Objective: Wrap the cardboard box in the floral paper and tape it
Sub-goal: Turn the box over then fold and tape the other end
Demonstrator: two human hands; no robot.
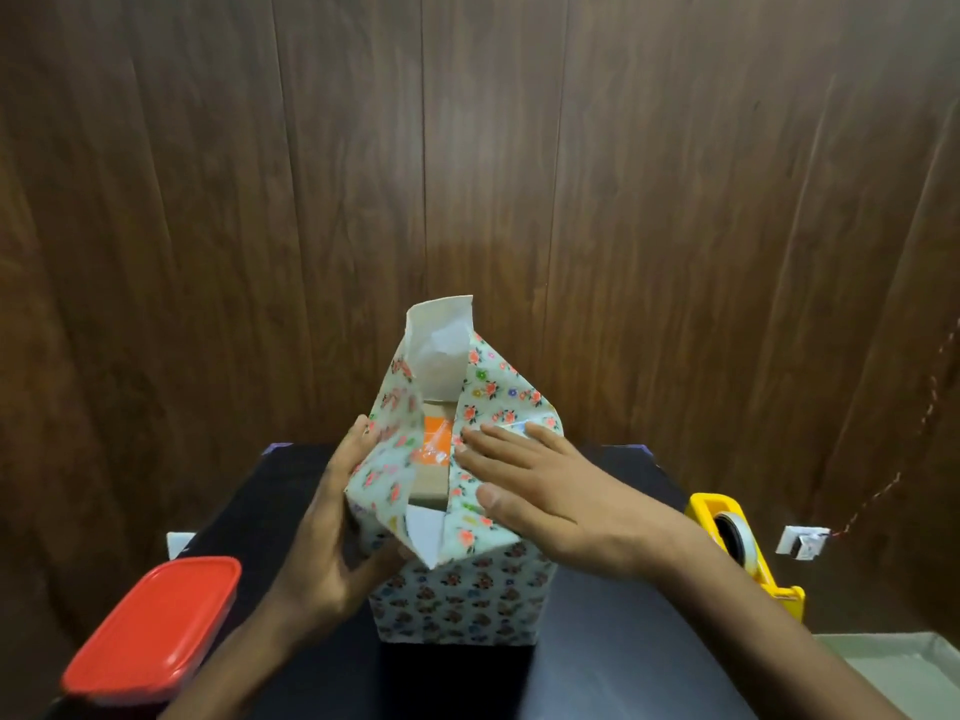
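Note:
The cardboard box (428, 488) stands upright on the black table (597, 641), sheathed in floral paper (462, 600). Only a strip of its brown top with an orange label shows through the open end. My right hand (545, 491) lies flat, fingers spread, pressing the right paper flap down onto the box top. My left hand (332, 522) cups the left side and pushes the left flap inward with its fingers. The far flap (441, 345) stands up, white side facing me. A small white near flap (426, 532) points toward me.
A yellow tape dispenser (737, 543) sits on the table's right edge. A red-lidded container (156, 631) rests at the near left. A wooden panel wall (467, 148) rises close behind the table. A grey tray (893, 662) lies at the lower right.

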